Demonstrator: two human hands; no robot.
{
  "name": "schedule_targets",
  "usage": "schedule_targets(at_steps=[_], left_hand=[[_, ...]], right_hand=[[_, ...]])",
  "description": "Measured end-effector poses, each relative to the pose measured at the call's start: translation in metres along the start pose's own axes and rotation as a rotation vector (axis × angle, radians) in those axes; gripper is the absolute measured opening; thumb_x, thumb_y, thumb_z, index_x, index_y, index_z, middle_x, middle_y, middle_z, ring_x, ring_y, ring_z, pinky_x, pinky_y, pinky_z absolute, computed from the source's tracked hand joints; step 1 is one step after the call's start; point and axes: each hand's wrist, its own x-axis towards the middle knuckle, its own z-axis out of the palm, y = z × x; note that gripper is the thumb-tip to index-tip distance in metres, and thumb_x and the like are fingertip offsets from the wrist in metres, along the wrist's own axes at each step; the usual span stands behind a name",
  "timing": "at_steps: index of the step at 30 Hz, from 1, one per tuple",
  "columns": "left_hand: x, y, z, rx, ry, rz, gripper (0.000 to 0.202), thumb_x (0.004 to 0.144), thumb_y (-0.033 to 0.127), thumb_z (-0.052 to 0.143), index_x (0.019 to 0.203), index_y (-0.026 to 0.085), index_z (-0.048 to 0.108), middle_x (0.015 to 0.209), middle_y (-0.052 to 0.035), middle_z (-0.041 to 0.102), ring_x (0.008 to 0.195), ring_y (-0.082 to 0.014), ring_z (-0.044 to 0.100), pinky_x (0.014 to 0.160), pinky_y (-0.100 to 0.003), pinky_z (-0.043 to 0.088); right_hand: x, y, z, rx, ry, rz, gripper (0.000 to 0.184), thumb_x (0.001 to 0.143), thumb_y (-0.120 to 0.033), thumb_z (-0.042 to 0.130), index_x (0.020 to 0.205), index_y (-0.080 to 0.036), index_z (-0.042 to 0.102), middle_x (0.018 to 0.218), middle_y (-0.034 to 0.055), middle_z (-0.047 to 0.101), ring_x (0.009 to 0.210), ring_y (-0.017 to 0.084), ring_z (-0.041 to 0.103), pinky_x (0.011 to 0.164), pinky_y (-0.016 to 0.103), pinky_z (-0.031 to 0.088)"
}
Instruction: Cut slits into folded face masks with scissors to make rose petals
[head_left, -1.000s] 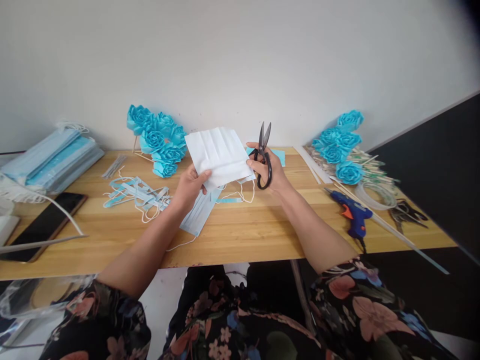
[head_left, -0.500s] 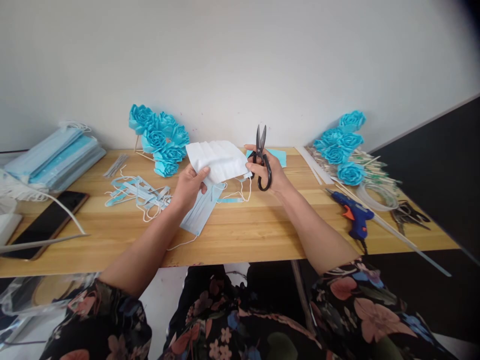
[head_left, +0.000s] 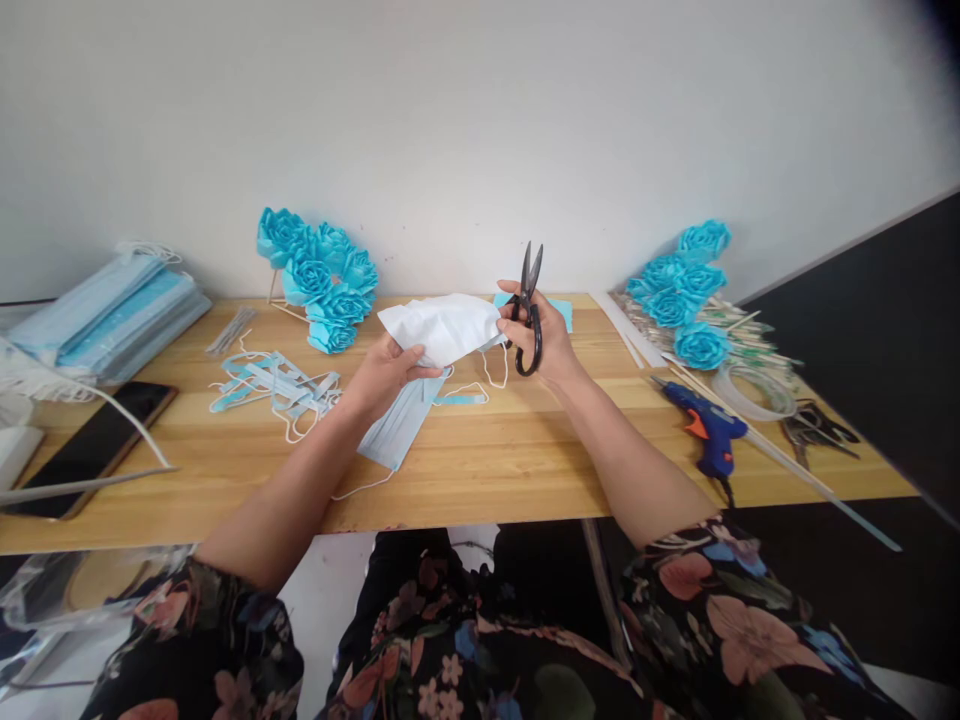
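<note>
An opened-out white face mask (head_left: 442,328) is held up above the table between both hands. My left hand (head_left: 390,378) grips its lower left edge, thumb on top. Black-handled scissors (head_left: 532,345) hang in my right hand (head_left: 551,335), their blades pointing up and slightly apart. The thumb and a finger of that hand also pinch the right edge of the mask, where a white ear loop dangles. Below my left hand lies a folded light-blue mask (head_left: 401,425) on the table. A cut blue strip (head_left: 459,400) rests beside it.
On the left are a stack of masks (head_left: 112,310), a phone (head_left: 97,450), a heap of cut strips (head_left: 277,385) and blue flowers (head_left: 322,275). To the right are more blue flowers (head_left: 679,290), a glue gun (head_left: 705,425) and black snips (head_left: 817,430).
The mask has tilted and its far edge now bows into a curve. My right hand and the scissors have shifted slightly right and turned. My left hand has rotated a little.
</note>
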Motion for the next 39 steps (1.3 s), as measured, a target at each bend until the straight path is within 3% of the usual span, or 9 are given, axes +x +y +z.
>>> schedule_targets(at_steps=[2, 7, 12, 15, 21, 26, 31, 36, 39], left_hand=[[0.000, 0.000, 0.001, 0.013, 0.017, 0.007, 0.058, 0.069, 0.030, 0.089, 0.119, 0.017, 0.062, 0.123, -0.0103, 0.072, 0.087, -0.0185, 0.074, 0.066, -0.028, 0.066], [0.002, 0.002, -0.001, 0.059, 0.016, 0.038, 0.060, 0.070, 0.031, 0.089, 0.120, 0.015, 0.061, 0.115, -0.0106, 0.074, 0.078, -0.0176, 0.074, 0.068, -0.032, 0.068], [0.002, 0.005, -0.003, 0.107, 0.023, 0.123, 0.062, 0.070, 0.035, 0.090, 0.122, 0.016, 0.061, 0.123, -0.0115, 0.072, 0.085, -0.0186, 0.074, 0.070, -0.031, 0.067], [0.000, 0.006, -0.002, 0.138, -0.006, 0.161, 0.059, 0.073, 0.038, 0.088, 0.121, 0.016, 0.062, 0.123, -0.0119, 0.071, 0.092, -0.0215, 0.074, 0.071, -0.032, 0.067], [-0.005, 0.003, -0.003, 0.169, -0.214, 0.093, 0.054, 0.079, 0.042, 0.085, 0.121, 0.017, 0.062, 0.108, -0.0095, 0.074, 0.086, -0.0214, 0.074, 0.070, -0.034, 0.066], [-0.009, 0.004, -0.002, 0.260, -0.354, -0.001, 0.050, 0.085, 0.046, 0.081, 0.122, 0.018, 0.065, 0.107, -0.0094, 0.076, 0.083, -0.0212, 0.073, 0.079, -0.038, 0.063], [-0.008, 0.005, -0.001, 0.288, -0.141, 0.136, 0.047, 0.087, 0.060, 0.073, 0.109, 0.018, 0.074, 0.114, -0.0094, 0.076, 0.112, -0.0277, 0.068, 0.100, -0.038, 0.053], [0.002, -0.003, -0.009, 0.312, 0.134, 0.137, 0.048, 0.081, 0.064, 0.075, 0.076, 0.016, 0.071, 0.073, -0.0029, 0.069, 0.078, -0.0193, 0.064, 0.077, -0.031, 0.050], [0.005, -0.003, -0.010, 0.287, 0.193, 0.155, 0.046, 0.077, 0.061, 0.079, 0.071, 0.017, 0.068, 0.067, -0.0007, 0.064, 0.071, -0.0165, 0.059, 0.070, -0.028, 0.047]], right_hand=[[0.001, 0.000, -0.002, -0.010, 0.002, -0.011, 0.054, 0.072, -0.031, 0.077, 0.125, -0.027, 0.066, 0.081, -0.0025, 0.060, 0.070, 0.014, 0.055, 0.064, 0.029, 0.047], [0.003, -0.003, -0.005, -0.015, 0.007, -0.037, 0.055, 0.072, -0.032, 0.078, 0.126, -0.027, 0.066, 0.081, -0.0035, 0.062, 0.070, 0.013, 0.055, 0.064, 0.028, 0.047], [0.004, -0.003, -0.006, 0.019, 0.027, -0.040, 0.055, 0.071, -0.029, 0.079, 0.125, -0.026, 0.067, 0.081, -0.0044, 0.063, 0.069, 0.012, 0.055, 0.065, 0.027, 0.048], [0.004, 0.000, -0.009, 0.128, -0.048, 0.015, 0.060, 0.072, -0.033, 0.083, 0.129, -0.025, 0.065, 0.083, -0.0037, 0.065, 0.069, 0.013, 0.057, 0.064, 0.028, 0.049], [0.003, -0.002, -0.013, 0.255, -0.162, 0.186, 0.073, 0.077, -0.058, 0.081, 0.136, -0.021, 0.062, 0.087, 0.0016, 0.070, 0.073, 0.015, 0.063, 0.062, 0.028, 0.048], [0.005, -0.002, -0.014, 0.123, -0.080, 0.050, 0.060, 0.073, -0.038, 0.083, 0.128, -0.023, 0.067, 0.078, -0.0045, 0.061, 0.066, 0.011, 0.054, 0.062, 0.027, 0.044], [0.005, -0.001, -0.012, 0.074, -0.055, -0.014, 0.052, 0.075, -0.030, 0.077, 0.126, -0.023, 0.068, 0.074, -0.0062, 0.056, 0.063, 0.010, 0.051, 0.063, 0.027, 0.044], [0.002, -0.006, -0.007, 0.008, -0.030, -0.043, 0.050, 0.076, -0.030, 0.076, 0.125, -0.024, 0.068, 0.076, -0.0054, 0.057, 0.066, 0.011, 0.052, 0.065, 0.028, 0.047], [0.001, -0.009, -0.005, 0.017, -0.008, -0.051, 0.050, 0.075, -0.028, 0.077, 0.124, -0.024, 0.068, 0.076, -0.0054, 0.058, 0.064, 0.011, 0.052, 0.064, 0.028, 0.048]])
